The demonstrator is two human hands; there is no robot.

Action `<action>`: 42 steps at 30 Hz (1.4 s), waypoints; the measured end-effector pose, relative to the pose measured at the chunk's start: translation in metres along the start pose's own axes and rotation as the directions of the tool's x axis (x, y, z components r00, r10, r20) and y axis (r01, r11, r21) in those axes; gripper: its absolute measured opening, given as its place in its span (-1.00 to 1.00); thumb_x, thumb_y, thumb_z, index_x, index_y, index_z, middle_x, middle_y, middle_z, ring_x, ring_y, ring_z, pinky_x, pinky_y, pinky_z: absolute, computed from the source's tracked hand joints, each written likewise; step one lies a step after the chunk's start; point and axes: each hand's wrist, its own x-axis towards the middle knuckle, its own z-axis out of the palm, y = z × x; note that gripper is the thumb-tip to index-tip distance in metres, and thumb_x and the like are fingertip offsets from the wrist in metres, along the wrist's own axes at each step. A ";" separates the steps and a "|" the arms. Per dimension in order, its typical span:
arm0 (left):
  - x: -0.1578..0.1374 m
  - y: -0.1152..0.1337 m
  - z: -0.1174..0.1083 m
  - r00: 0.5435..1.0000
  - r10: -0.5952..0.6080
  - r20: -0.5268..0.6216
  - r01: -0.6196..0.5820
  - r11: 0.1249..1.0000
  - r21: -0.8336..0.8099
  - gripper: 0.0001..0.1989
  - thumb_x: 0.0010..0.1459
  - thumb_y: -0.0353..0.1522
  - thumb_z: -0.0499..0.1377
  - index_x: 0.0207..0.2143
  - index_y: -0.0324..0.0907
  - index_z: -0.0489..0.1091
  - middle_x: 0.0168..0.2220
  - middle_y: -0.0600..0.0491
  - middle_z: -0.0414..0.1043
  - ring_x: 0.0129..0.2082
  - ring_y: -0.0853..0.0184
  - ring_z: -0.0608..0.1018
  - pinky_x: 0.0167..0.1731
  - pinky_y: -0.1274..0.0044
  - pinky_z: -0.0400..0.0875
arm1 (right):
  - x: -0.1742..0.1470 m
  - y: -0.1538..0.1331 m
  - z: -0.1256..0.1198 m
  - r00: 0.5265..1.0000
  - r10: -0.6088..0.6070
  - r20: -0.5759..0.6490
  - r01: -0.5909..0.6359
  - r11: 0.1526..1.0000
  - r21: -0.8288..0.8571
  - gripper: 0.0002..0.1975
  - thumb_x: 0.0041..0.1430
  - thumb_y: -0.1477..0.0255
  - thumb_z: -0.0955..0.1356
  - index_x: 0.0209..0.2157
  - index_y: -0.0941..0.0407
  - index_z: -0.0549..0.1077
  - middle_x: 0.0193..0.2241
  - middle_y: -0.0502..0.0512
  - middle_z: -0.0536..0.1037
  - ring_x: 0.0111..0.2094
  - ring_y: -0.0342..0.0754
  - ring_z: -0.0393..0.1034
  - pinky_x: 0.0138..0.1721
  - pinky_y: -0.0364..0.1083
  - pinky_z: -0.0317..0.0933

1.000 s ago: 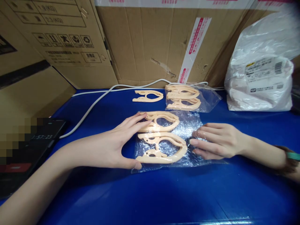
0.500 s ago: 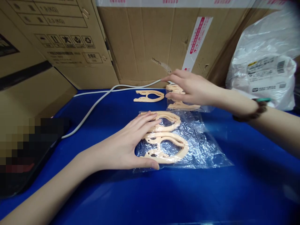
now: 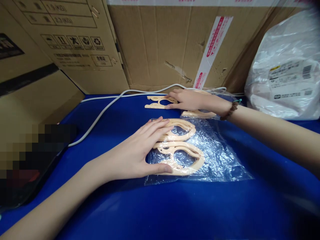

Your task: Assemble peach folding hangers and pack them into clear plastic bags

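Plastic film of the near bag (image 3: pixel 225 165) lies under my left hand (image 3: pixel 136 156), which is spread flat with fingers extended, apparently to keep the cream hangers (image 3: pixel 198 164) inside from sliding. My right hand (image 3: pixel 191 100) spans the right end of the loose hanger (image 3: pixel 154 106) at the tabletop's (image 3: pixel 190 206) far side; whether it grips, I cannot tell. That hand partly hides the far bagged hangers (image 3: pixel 200 114). Beyond, a white cable (image 3: pixel 122 94) skirts the carton (image 3: pixel 155 43), presumably for clearance.

The left cardboard box (image 3: pixel 72 78) reads 1.9(KG), 2.3(KG) and 合格证 (recycling sign (image 3: pixel 97 42) above); the white bag (image 3: pixel 282 43) has a label (image 3: pixel 288 81) with a barcode (image 3: pixel 306 72).
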 end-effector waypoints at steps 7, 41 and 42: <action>0.000 -0.001 0.000 1.000 0.023 -0.016 -0.023 1.000 0.001 -0.12 0.11 0.12 0.18 0.36 -0.02 0.00 0.43 -0.02 -0.11 0.42 0.03 -0.10 0.37 0.09 -0.17 | 0.015 -0.003 -0.001 0.999 -0.015 -0.029 0.017 0.998 0.055 -0.43 0.25 0.00 0.26 -0.02 0.20 0.45 -0.11 0.30 0.54 -0.19 0.14 0.44 -0.13 0.06 0.27; 0.002 -0.002 0.000 0.999 -0.028 0.019 0.027 0.999 0.025 -0.08 0.09 0.14 0.17 0.37 -0.04 -0.02 0.43 -0.07 -0.15 0.43 0.02 -0.13 0.36 0.05 -0.16 | -0.197 -0.019 -0.039 0.918 0.272 -0.288 -0.269 0.962 0.052 -0.21 0.09 0.07 0.38 0.31 -0.10 0.11 -0.02 0.27 0.51 -0.08 0.29 0.47 -0.16 0.24 0.41; 0.002 -0.002 0.000 0.999 -0.036 0.022 0.035 0.999 0.028 -0.07 0.09 0.15 0.18 0.37 -0.04 -0.03 0.43 -0.07 -0.17 0.43 0.01 -0.13 0.36 0.05 -0.17 | -0.200 -0.017 -0.039 0.921 0.288 -0.262 -0.278 0.958 0.078 -0.22 0.07 0.08 0.40 0.29 -0.12 0.14 -0.02 0.26 0.52 -0.09 0.29 0.48 -0.21 0.23 0.44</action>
